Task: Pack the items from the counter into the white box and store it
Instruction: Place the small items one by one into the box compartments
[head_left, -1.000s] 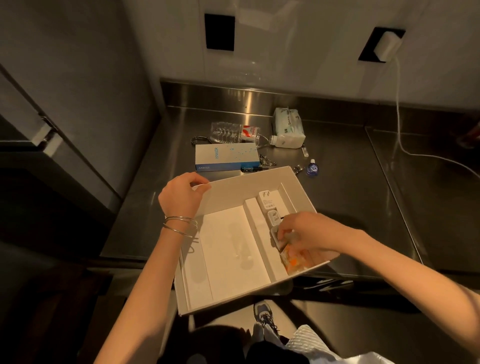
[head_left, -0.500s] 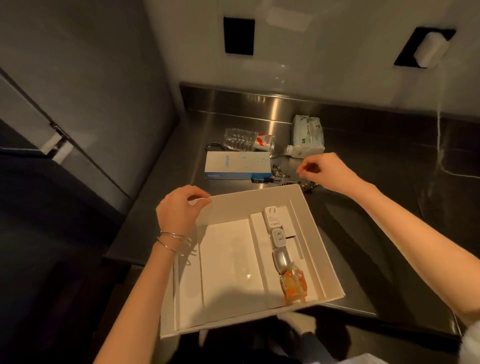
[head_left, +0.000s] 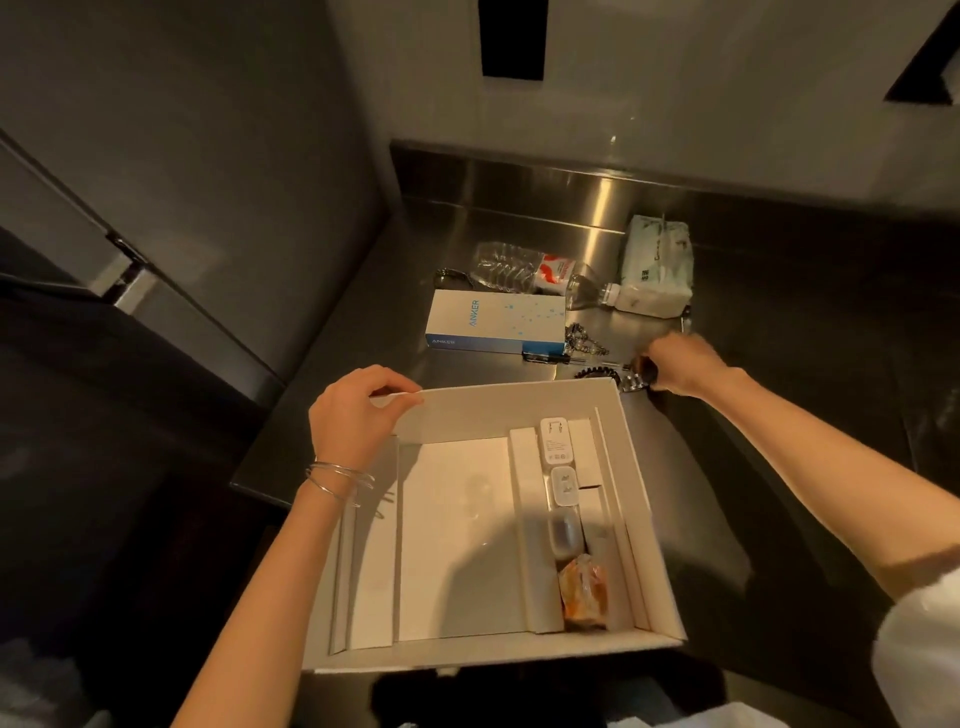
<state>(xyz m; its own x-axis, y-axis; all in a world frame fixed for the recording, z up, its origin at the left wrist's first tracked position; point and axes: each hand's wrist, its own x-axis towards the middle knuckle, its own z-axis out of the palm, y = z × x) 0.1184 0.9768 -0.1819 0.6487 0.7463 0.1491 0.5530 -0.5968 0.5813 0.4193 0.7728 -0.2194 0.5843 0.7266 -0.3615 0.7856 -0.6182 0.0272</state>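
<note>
The open white box (head_left: 483, 410) rests on the steel counter's front edge, overhanging it. My left hand (head_left: 358, 410) grips its far left corner. Its right slot holds a white charger (head_left: 556, 441), a smaller white plug (head_left: 564, 485), a grey case (head_left: 563, 532) and an orange wrapped packet (head_left: 584, 592). My right hand (head_left: 678, 364) is on the counter just past the box's far right corner, fingers closing on a small silvery item (head_left: 635, 383); what it is I cannot tell. A black coil hair tie (head_left: 597, 372) lies beside it.
Further back lie a blue-and-white Anker box (head_left: 493, 322), a crushed plastic bottle (head_left: 540, 278), a tissue pack (head_left: 657, 267), a chain (head_left: 582, 338) and a dark pen-like tool (head_left: 545, 357). A cabinet stands at left, the wall behind.
My right hand left the box's right slot, reached over the far wall and came down on the counter by the small silvery item. The left hand kept its grip.
</note>
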